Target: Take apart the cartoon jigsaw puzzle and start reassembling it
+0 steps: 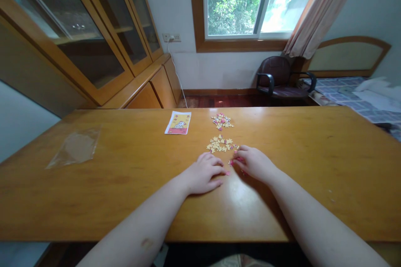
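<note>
My left hand [207,173] lies on the wooden table with its fingers stretched out. A pink puzzle piece [227,173] is at its fingertips. My right hand [253,162] bends down over several pink puzzle pieces [240,159], its thumb and fingers pinched on one of them; the hand partly hides the rest. Just beyond both hands is a loose group of yellow puzzle pieces [218,144]. Farther back sits a mixed pile of yellow, white and pink pieces [222,120].
A picture card [178,123] with a white animal on yellow and pink lies back left of the pieces. A clear plastic bag [77,146] rests at the table's left. Beyond the table [125,200] stand a glass-door cabinet [125,29], an armchair [278,77] and a bed [354,91].
</note>
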The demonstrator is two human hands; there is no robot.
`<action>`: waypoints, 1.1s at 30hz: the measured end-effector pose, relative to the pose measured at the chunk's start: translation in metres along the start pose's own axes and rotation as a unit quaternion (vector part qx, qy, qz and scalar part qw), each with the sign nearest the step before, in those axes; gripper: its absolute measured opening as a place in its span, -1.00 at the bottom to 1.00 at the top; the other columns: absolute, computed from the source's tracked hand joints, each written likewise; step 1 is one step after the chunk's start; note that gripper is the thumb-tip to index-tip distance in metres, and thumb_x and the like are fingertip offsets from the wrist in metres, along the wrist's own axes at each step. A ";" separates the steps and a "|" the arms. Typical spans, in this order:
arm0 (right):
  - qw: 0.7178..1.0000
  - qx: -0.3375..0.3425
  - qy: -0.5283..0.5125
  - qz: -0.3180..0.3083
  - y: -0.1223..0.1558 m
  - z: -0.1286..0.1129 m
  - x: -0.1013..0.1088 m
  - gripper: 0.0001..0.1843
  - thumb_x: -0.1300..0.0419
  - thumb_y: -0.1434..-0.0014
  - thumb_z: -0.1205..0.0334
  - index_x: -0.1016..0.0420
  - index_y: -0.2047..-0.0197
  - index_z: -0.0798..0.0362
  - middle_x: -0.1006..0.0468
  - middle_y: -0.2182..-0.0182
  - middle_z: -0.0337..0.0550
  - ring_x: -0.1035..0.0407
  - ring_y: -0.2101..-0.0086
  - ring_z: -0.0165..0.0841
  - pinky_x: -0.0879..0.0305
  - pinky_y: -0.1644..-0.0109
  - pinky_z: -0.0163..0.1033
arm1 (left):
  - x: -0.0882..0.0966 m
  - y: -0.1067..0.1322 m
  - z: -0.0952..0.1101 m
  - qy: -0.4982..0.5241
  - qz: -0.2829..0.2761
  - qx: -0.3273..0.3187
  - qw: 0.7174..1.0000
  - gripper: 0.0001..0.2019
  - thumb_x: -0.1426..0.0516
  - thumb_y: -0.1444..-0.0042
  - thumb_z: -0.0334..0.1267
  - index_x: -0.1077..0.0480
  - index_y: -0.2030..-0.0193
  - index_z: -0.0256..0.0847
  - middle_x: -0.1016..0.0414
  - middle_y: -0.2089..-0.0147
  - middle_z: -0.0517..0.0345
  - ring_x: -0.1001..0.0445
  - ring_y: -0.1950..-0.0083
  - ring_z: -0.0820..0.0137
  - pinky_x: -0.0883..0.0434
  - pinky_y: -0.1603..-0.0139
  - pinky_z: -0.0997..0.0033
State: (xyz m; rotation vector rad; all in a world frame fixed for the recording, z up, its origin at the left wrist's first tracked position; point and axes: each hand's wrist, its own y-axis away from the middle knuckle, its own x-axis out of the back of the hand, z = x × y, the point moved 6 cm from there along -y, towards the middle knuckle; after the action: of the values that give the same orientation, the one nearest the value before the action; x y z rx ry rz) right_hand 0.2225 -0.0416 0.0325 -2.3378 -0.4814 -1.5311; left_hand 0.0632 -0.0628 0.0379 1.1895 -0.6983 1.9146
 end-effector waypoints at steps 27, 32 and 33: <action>0.996 0.032 -0.036 -0.079 0.007 -0.011 0.005 -0.82 -0.14 -0.16 0.21 -0.59 0.32 0.00 -0.53 0.32 -0.15 -0.39 0.34 -0.38 -0.25 0.23 -0.33 | 0.003 0.001 -0.024 0.001 0.033 0.063 0.997 -0.83 -0.16 -0.12 -0.11 -0.46 0.32 -0.16 -0.48 0.27 0.15 -0.37 0.16 0.36 -0.27 0.07 0.33; 0.999 0.012 0.007 -0.029 -0.002 -0.011 -0.007 -0.75 -0.10 -0.22 0.17 -0.59 0.29 0.06 -0.51 0.34 -0.09 -0.39 0.36 -0.39 -0.25 0.23 -0.32 | 0.005 0.002 -0.026 0.001 0.044 0.070 0.997 -0.83 -0.17 -0.10 -0.11 -0.43 0.35 -0.16 -0.47 0.29 0.17 -0.37 0.16 0.35 -0.26 0.06 0.33; 0.999 0.024 0.000 -0.028 -0.005 -0.013 -0.011 -0.76 -0.10 -0.22 0.17 -0.59 0.26 0.05 -0.51 0.33 -0.09 -0.39 0.35 -0.39 -0.26 0.21 -0.32 | 0.005 0.003 -0.027 0.002 0.040 0.067 0.997 -0.85 -0.18 -0.09 -0.13 -0.44 0.36 -0.16 -0.47 0.29 0.18 -0.37 0.16 0.35 -0.26 0.06 0.33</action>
State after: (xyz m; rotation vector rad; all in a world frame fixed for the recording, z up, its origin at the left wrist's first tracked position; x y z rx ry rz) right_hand 0.2055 -0.0444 0.0277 -2.3062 -0.5828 -1.5277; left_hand 0.0466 -0.0423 0.0310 1.2557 -0.6306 2.0572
